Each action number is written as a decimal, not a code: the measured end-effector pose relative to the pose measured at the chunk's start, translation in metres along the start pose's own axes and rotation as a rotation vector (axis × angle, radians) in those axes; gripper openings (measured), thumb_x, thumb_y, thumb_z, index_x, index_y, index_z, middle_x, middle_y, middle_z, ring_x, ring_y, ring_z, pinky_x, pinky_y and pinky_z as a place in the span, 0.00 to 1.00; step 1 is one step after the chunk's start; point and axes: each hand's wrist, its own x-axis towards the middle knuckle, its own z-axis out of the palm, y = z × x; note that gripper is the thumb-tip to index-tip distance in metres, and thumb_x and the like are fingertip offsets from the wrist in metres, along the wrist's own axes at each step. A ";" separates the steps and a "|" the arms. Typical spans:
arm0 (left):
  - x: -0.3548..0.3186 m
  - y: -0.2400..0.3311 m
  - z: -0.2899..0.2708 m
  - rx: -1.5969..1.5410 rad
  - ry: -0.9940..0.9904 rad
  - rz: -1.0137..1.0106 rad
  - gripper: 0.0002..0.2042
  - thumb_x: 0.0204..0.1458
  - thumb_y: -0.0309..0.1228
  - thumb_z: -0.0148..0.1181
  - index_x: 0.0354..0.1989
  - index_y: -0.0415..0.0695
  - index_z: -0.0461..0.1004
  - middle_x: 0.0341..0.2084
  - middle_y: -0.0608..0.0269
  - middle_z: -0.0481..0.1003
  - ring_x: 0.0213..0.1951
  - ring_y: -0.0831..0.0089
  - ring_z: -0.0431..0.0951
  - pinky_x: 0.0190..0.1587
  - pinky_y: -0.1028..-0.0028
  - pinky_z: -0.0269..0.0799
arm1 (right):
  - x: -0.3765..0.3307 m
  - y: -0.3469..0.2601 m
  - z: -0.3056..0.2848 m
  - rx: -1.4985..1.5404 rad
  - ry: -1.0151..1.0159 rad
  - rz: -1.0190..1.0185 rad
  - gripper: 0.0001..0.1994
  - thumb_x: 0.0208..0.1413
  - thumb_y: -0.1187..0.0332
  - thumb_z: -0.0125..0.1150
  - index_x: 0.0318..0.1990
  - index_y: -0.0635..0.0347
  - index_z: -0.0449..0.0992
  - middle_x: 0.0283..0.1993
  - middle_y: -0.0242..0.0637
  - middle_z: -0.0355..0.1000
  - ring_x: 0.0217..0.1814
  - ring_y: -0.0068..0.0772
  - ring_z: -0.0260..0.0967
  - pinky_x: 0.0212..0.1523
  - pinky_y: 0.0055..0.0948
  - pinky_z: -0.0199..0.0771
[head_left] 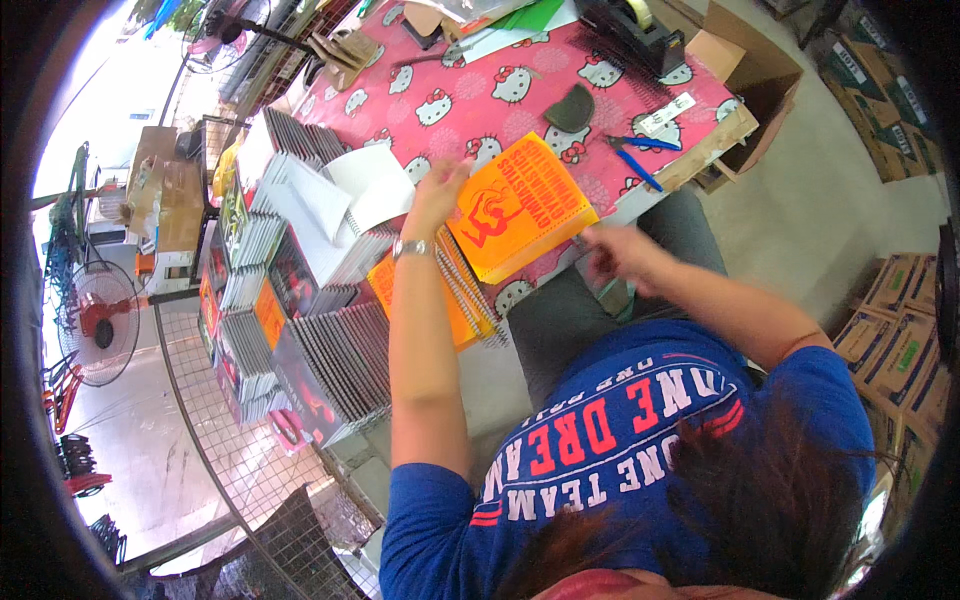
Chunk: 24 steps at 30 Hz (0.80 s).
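An orange booklet [520,210] with red print and a red figure lies slanted on the near edge of the pink table. A row of small holes runs along its lower right edge. My left hand [440,195] grips its left edge with bent fingers. At its right corner my right hand [622,256] is closed, fingers curled around something small and dark that I cannot make out. Beneath my left forearm sit more orange spiral-bound notebooks [458,312], their coils facing me.
Blue-handled pliers [640,160] and a dark half-round piece [570,108] lie on the pink patterned tablecloth [425,60]. Black coils [625,72] are heaped toward the back right. Stacks of spiral notebooks [340,350] crowd the left. An open cardboard box [765,75] stands beyond the right edge.
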 end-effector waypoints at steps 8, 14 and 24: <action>0.003 0.067 0.042 0.309 -0.585 -0.185 0.31 0.50 0.54 0.49 0.47 0.33 0.74 0.47 0.37 0.74 0.53 0.50 0.73 0.58 0.60 0.64 | -0.004 0.017 0.080 0.244 -0.152 0.082 0.45 0.50 0.40 0.61 0.64 0.65 0.49 0.65 0.59 0.48 0.69 0.53 0.47 0.67 0.51 0.51; -0.039 0.023 0.066 0.280 -0.540 -0.240 0.33 0.54 0.52 0.47 0.56 0.31 0.64 0.51 0.35 0.71 0.52 0.44 0.72 0.56 0.59 0.66 | -0.004 0.045 0.072 0.382 0.300 -0.202 0.36 0.47 0.59 0.71 0.55 0.65 0.54 0.54 0.50 0.63 0.58 0.40 0.63 0.60 0.40 0.64; -0.189 0.110 0.074 -1.587 0.057 -0.720 0.17 0.49 0.25 0.47 0.48 0.41 0.70 0.43 0.59 0.74 0.47 0.63 0.73 0.58 0.52 0.64 | 0.021 -0.158 0.000 -0.768 -0.496 -0.418 0.23 0.42 0.73 0.66 0.50 0.65 0.71 0.40 0.34 0.72 0.44 0.27 0.68 0.48 0.27 0.67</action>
